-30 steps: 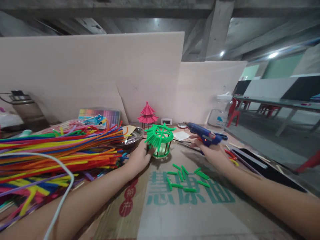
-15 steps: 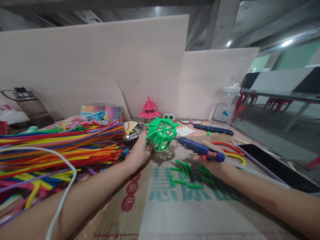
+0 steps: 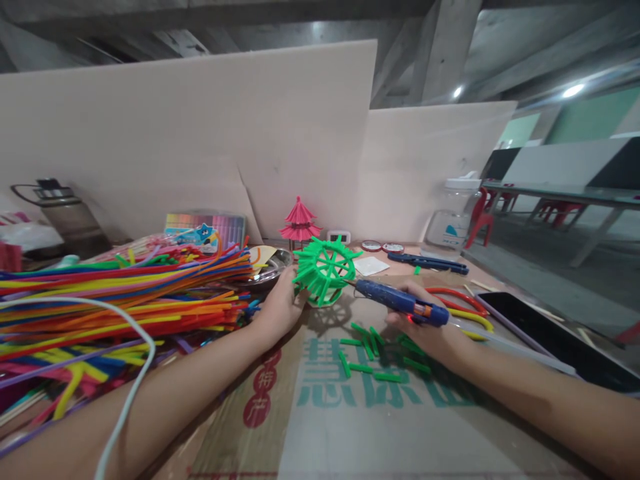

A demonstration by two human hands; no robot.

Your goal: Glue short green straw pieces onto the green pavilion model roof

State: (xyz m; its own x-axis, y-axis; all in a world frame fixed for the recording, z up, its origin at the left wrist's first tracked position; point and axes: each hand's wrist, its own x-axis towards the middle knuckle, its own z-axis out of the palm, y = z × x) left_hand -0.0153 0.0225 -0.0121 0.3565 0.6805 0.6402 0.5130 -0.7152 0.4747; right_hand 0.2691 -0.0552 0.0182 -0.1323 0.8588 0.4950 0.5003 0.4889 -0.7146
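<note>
My left hand is closed on the left side of a green pipe-cleaner model, a round frame with spokes and short strips fanning around its rim. My right hand grips a blue hot glue gun, its small light glowing red and a clear glue stick trailing from its back end. The gun's nozzle points left, at the right lower edge of the green model; whether it touches cannot be made out. Below them, several short green pipe-cleaner pieces lie scattered on the cardboard.
Bundles of coloured pipe cleaners fill the left, with a white cable crossing. Behind stand a pink pagoda model, a marker set and a water bottle. A phone and dark blue cutter lie right.
The green model has tilted very slightly in my left hand, with the glue gun's nozzle staying at its edge. The whole view has shifted a little.
</note>
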